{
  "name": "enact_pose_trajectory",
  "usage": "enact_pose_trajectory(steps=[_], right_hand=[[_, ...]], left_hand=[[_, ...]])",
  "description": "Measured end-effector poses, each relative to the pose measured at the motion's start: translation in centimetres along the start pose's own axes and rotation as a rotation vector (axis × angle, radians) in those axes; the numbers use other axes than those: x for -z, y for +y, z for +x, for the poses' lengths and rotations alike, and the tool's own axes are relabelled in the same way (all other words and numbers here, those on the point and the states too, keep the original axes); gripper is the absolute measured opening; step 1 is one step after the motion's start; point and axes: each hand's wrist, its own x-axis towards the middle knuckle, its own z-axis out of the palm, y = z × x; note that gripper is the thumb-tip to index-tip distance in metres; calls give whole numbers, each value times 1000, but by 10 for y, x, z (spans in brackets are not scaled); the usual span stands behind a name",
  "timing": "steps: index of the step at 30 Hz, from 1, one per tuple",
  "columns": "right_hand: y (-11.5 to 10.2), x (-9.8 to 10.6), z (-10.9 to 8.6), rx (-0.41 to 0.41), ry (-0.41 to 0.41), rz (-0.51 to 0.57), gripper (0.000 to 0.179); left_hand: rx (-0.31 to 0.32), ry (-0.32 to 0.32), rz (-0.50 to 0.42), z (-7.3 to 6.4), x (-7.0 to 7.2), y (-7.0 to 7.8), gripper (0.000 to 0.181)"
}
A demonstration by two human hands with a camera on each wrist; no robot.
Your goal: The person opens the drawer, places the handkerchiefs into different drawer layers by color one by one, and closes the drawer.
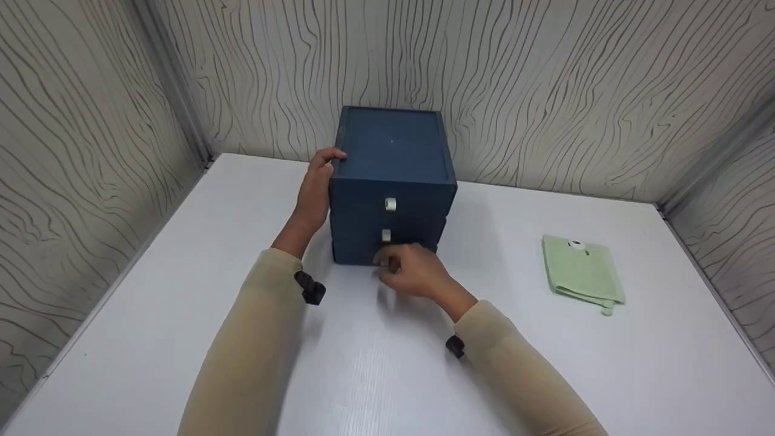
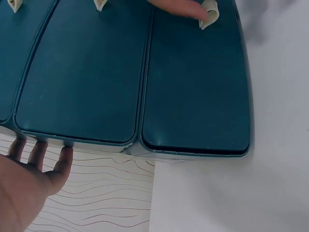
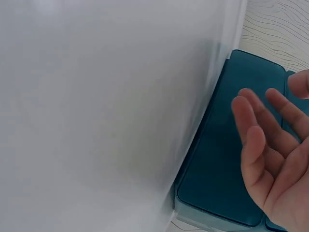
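A dark blue drawer unit [image 1: 393, 221] stands on the white table, its three stacked drawers shut. Each front carries a small cream pull loop [image 1: 390, 204]. My left hand [image 1: 315, 195] rests against the unit's left side, with fingertips at the top edge. In the left wrist view its fingers [image 2: 37, 153] touch the side wall. At the bottom drawer is my right hand [image 1: 412, 269], thumb and forefinger bent apart around its pull loop [image 2: 210, 14]. A fingertip overlaps that loop in the left wrist view. The right wrist view shows loosely bent fingers [image 3: 256, 113]; they hide the loop.
A folded light green cloth [image 1: 582, 269] lies on the table [image 1: 514, 363] to the right of the unit. Behind the unit rises a wall [image 1: 514, 79] with a wood-grain line pattern. Similar panels border the left and right sides.
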Motion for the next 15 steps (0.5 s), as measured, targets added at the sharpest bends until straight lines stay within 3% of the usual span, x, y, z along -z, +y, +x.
enact_pose_trajectory(steps=[4,15], right_hand=[[0,-3,4,-22,-11,-32,23],[2,-10,7,8,47,-95,14]], left_hand=[[-13,-8,-36,0,0,0,36],[-41,-4,22,0,0,-2,37]])
